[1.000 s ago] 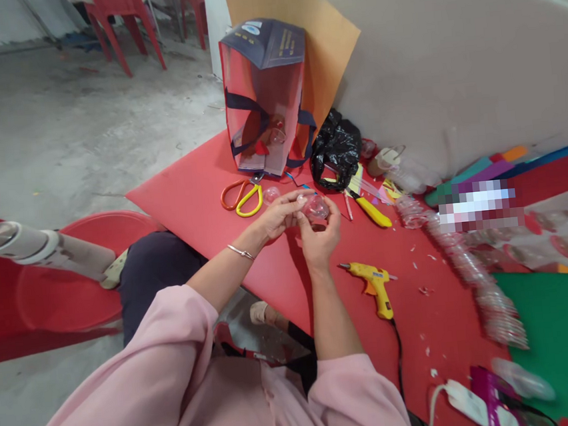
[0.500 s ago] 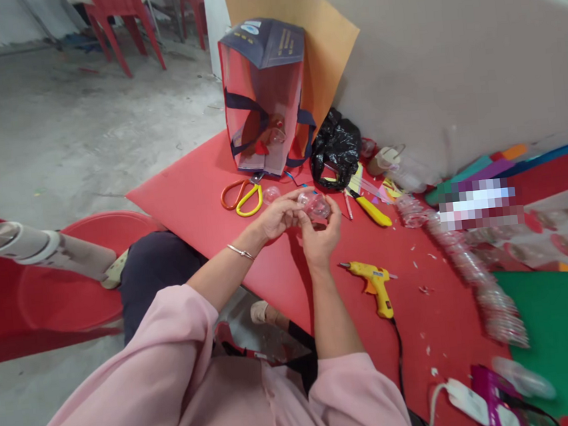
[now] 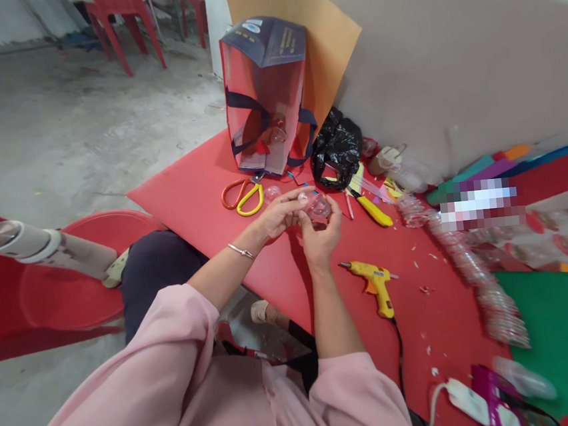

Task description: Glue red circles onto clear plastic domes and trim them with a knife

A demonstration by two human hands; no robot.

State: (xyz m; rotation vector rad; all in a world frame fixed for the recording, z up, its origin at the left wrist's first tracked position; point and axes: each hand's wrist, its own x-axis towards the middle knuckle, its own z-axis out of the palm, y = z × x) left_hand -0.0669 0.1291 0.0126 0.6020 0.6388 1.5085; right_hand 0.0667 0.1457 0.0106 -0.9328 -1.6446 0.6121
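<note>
Between my two hands is a clear plastic dome lid (image 3: 317, 204), held just above the red table (image 3: 279, 267). My left hand (image 3: 283, 214) pinches its left side, fingers closed on the edge. My right hand (image 3: 322, 231) grips it from the right and below, thumb against the near side. Another small clear dome (image 3: 271, 195) lies beyond my left hand. Scissors (image 3: 249, 200) with orange and yellow handles rest to its left. A yellow glue gun (image 3: 375, 284) lies on its side, right of my right forearm.
At the back stands an open red and navy bag (image 3: 264, 67). Beside it are a black plastic bag (image 3: 337, 147) and a yellow-handled cutter (image 3: 373, 211). Stacked clear cups (image 3: 487, 294) run along the right, near a green sheet (image 3: 567, 333). A metal bottle (image 3: 51, 249) lies on a red chair.
Almost nothing differs. Both hands keep hold of the clear dome lid in the same place, and the view has shifted very slightly.
</note>
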